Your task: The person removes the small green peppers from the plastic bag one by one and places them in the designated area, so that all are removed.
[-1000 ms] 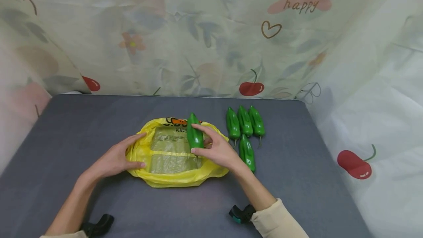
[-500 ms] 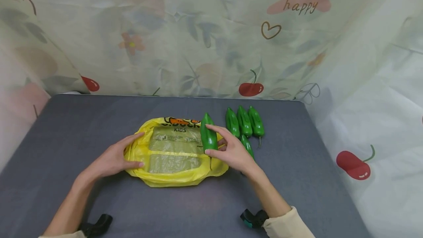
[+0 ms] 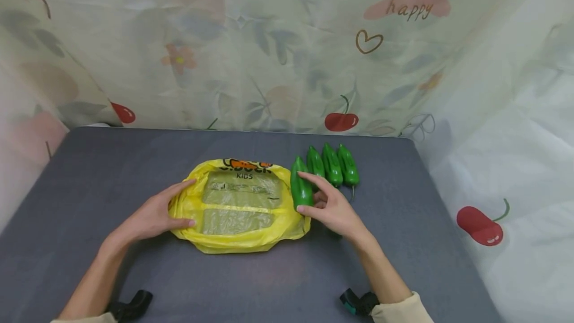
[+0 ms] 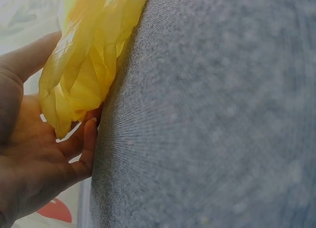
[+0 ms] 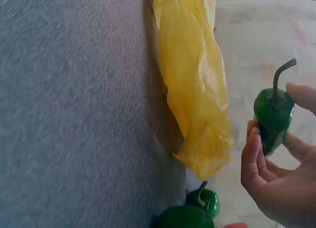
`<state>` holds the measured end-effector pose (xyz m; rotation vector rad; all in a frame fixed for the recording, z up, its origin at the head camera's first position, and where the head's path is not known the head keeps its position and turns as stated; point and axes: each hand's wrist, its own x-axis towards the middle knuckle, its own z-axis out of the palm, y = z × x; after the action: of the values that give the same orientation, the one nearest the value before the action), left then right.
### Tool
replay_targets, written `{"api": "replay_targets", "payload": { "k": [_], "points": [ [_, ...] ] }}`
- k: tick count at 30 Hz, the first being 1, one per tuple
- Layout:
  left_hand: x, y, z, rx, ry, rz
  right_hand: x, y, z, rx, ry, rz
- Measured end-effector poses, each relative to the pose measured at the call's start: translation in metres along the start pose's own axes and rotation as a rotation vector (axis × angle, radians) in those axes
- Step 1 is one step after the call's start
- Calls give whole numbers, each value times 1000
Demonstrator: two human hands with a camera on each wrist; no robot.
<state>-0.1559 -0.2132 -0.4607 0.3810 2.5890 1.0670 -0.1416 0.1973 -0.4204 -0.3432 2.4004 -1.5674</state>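
A yellow plastic bag (image 3: 251, 243) lies mouth-up on the grey table, its rim spread and printed lettering showing inside. My left hand (image 3: 151, 217) holds the bag's left rim, thumb and forefinger over the edge; in the left wrist view the fingers (image 4: 88, 139) reach around the crumpled yellow plastic. Just above the bag's right rim, my right hand (image 3: 334, 209) pinches a green chili pepper (image 3: 301, 187) between thumb and fingers. The right wrist view shows that pepper (image 5: 271, 109) with its curved stem, raised off the table beside the bag.
Three green peppers (image 3: 332, 166) lie in a row behind my right hand; the one lying nearer is now hidden by the hand. Black wrist devices (image 3: 134, 305) sit on both forearms. A patterned curtain (image 3: 269, 64) stands behind the table's far edge.
My right hand has carried the green chili pepper rightward, from over the bag's opening to its right rim, toward the other peppers. The left hand and bag have stayed about still.
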Motion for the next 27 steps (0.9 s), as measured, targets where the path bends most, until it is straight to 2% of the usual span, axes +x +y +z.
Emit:
{"api": "replay_targets", "payload": {
  "k": [11, 27],
  "points": [
    [1, -3, 3, -3, -12, 3, -20, 21, -14, 14, 62, 26],
    [0, -1, 0, -14, -3, 12, -37, 31, -47, -48, 94, 46]
  ]
}}
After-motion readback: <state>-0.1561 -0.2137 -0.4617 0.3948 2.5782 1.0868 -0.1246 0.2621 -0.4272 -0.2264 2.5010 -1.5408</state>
